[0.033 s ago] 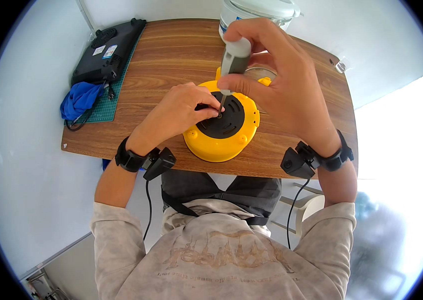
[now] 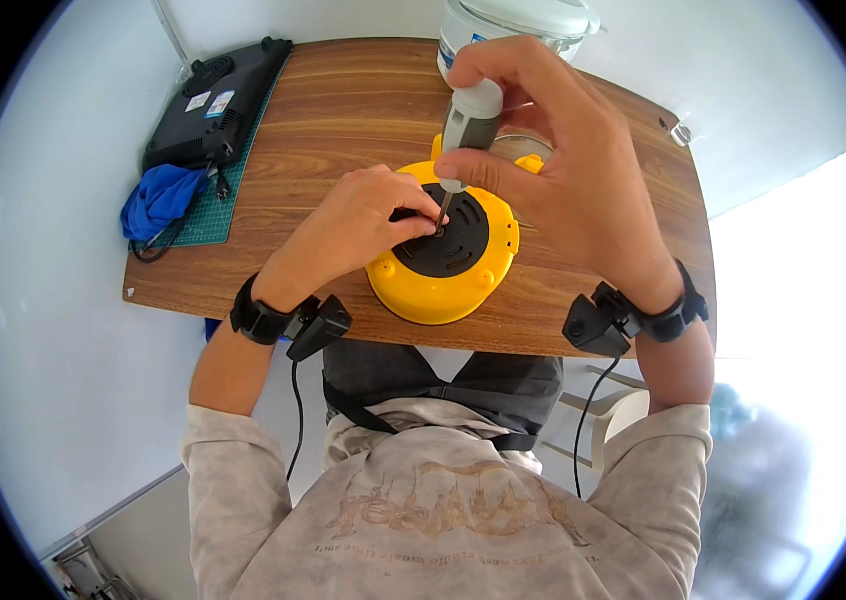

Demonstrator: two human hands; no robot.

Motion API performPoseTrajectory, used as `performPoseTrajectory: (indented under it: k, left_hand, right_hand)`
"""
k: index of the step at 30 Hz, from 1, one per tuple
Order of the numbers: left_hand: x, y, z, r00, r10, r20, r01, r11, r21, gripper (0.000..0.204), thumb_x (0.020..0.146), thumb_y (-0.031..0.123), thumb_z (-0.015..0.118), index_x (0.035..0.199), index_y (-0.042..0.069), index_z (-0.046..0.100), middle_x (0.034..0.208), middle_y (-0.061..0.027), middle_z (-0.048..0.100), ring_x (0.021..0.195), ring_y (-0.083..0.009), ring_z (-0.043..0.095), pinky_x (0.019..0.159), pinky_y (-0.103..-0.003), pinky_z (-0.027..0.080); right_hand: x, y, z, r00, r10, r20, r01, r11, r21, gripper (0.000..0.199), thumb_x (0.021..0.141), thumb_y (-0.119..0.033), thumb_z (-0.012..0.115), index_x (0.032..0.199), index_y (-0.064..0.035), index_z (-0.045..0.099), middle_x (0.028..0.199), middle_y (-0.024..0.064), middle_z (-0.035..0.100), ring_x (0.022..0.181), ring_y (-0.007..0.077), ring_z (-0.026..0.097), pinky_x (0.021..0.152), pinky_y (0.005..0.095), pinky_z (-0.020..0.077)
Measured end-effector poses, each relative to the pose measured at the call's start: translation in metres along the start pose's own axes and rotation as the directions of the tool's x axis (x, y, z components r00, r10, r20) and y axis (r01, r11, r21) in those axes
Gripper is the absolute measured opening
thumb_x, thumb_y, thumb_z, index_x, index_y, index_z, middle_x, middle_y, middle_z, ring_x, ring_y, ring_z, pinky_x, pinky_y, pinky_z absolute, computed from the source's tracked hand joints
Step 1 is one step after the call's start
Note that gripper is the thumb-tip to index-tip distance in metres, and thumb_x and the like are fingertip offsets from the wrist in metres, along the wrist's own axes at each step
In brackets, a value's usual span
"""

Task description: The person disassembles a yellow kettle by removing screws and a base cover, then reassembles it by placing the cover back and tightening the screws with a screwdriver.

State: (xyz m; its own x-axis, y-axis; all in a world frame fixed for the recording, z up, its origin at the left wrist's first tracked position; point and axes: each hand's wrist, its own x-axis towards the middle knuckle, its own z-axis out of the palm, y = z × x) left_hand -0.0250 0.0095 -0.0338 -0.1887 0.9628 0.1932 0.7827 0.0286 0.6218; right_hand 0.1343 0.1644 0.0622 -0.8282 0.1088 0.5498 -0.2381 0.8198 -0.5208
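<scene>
A round yellow appliance base (image 2: 426,303) lies on the table near its front edge, its black slotted disc (image 2: 465,240) facing up. In my right hand (image 2: 583,165) is a grey and white screwdriver (image 2: 470,128), its handle between thumb and fingers. It stands nearly upright, slightly tilted, with its thin metal shaft meeting the disc near the middle. My left hand (image 2: 368,215) is closed, thumb and fingertips pinched around the lower shaft at the disc. Those fingers partly hide the tip and whatever screw is there.
On the wooden table (image 2: 343,110), a black appliance (image 2: 218,105) and blue cloth (image 2: 158,200) lie on a green mat (image 2: 211,222) at the left. A white lidded pot (image 2: 533,20) stands at the back. Behind my right hand a clear round lid (image 2: 523,147) shows partly.
The screwdriver's handle has turned slightly in my right hand. My left hand and the yellow base stay where they were.
</scene>
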Motion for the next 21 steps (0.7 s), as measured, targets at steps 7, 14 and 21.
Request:
performPoseTrajectory:
  k: [7,14,21]
  left_hand:
    - [0.0012,0.0053,-0.0027,1.000,-0.021,0.023,0.020,0.999,0.047,0.018,0.087,0.019,0.072,0.099,0.006,0.078,0.095,-0.0098,0.073,0.093,-0.0305,0.063,0.085,-0.042,0.051]
    - [0.0020,0.0046,-0.0023,0.998,-0.042,0.035,0.043,0.999,-0.006,0.019,0.087,0.018,0.074,0.100,0.005,0.077,0.096,-0.0121,0.073,0.090,-0.0305,0.064,0.084,-0.041,0.052]
    - [0.0018,0.0046,-0.0018,0.999,-0.030,0.018,0.030,1.000,-0.003,0.019,0.086,0.018,0.074,0.099,0.004,0.077,0.094,-0.0125,0.073,0.090,-0.0308,0.065,0.083,-0.041,0.051]
  right_hand:
    - [-0.0009,0.0019,0.0022,0.999,-0.021,-0.024,0.025,0.985,0.173,0.044,0.085,0.005,0.070,0.125,-0.0082,0.060,0.117,0.0062,0.067,0.107,0.0175,0.068,0.099,0.0341,0.0557]
    - [-0.0009,0.0004,-0.0011,0.999,-0.030,-0.014,0.032,0.995,0.092,0.045,0.084,0.005,0.070,0.126,-0.0085,0.060,0.115,0.0058,0.067,0.105,0.0171,0.068,0.099,0.0336,0.0551]
    - [-0.0032,0.0022,-0.0027,0.999,-0.025,0.025,0.024,0.998,0.056,0.043,0.086,0.005,0.070,0.126,-0.0087,0.061,0.115,0.0041,0.067,0.105,0.0167,0.068,0.100,0.0329,0.0546]
